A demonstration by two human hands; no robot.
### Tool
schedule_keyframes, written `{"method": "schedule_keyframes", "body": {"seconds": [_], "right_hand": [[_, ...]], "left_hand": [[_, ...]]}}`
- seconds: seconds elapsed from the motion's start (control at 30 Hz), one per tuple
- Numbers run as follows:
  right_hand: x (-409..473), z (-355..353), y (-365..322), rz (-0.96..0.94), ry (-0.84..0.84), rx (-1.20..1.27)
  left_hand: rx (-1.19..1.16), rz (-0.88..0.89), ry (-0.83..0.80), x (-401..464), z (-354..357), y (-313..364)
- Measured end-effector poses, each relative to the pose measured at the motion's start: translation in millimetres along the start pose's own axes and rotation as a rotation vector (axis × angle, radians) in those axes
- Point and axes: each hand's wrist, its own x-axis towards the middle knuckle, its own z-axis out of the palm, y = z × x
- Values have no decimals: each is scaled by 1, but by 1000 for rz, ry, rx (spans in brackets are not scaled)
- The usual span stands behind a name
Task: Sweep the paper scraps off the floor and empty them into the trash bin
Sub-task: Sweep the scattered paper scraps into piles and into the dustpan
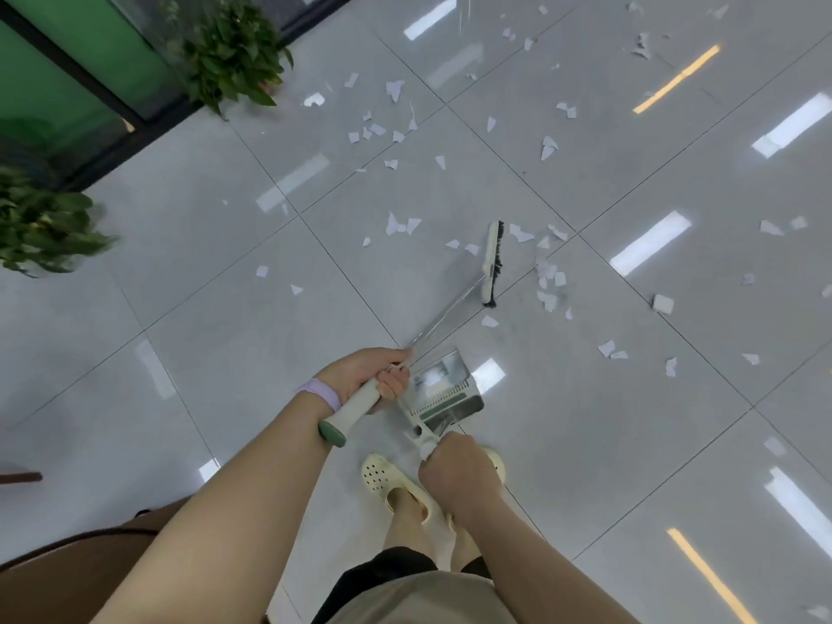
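Observation:
White paper scraps [547, 279] lie scattered over the glossy grey tile floor [225, 308], thickest ahead and to the right. My left hand [367, 376] grips the white handle of a broom whose head [491, 263] rests on the floor among the scraps. My right hand [454, 468] grips the handle of a white and green dustpan [443, 391], held just in front of my feet. No trash bin is in view.
Two leafy potted plants stand at the left: one [229, 51] by the green glass wall [67, 83], another [40, 222] nearer. A small white block [662, 304] lies on the floor at the right. My feet wear cream clogs [387, 481].

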Motion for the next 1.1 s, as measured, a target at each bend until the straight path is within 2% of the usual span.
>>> {"method": "schedule_keyframes", "body": {"seconds": [0.1, 0.23, 0.37, 0.5, 0.6, 0.63, 0.7, 0.8, 0.93, 1.1], "right_hand": [[-1, -1, -5, -17, -11, -6], [-3, 0, -8, -26, -19, -28], [-9, 3, -5, -26, -51, -148], [-5, 4, 3, -26, -9, -69], [-5, 8, 6, -28, 31, -5], [-6, 9, 7, -42, 28, -12], [-5, 12, 9, -50, 20, -46], [-5, 12, 12, -30, 8, -38], [-10, 10, 18, 3, 4, 6], [-15, 6, 28, 40, -18, -19]], "left_hand": [[-106, 54, 15, -20, -26, -18], [-264, 159, 123, -48, -84, -54], [-448, 232, 275, -65, -142, -102], [-584, 313, 459, -57, -189, -156], [-690, 290, 530, -44, -213, -193], [-658, 246, 588, -38, -218, -204], [-569, 198, 569, -28, -220, -221], [-578, 116, 431, -13, -197, -231], [-708, 193, 263, 19, -144, -221], [-643, 157, 70, 25, -113, -182]]}}
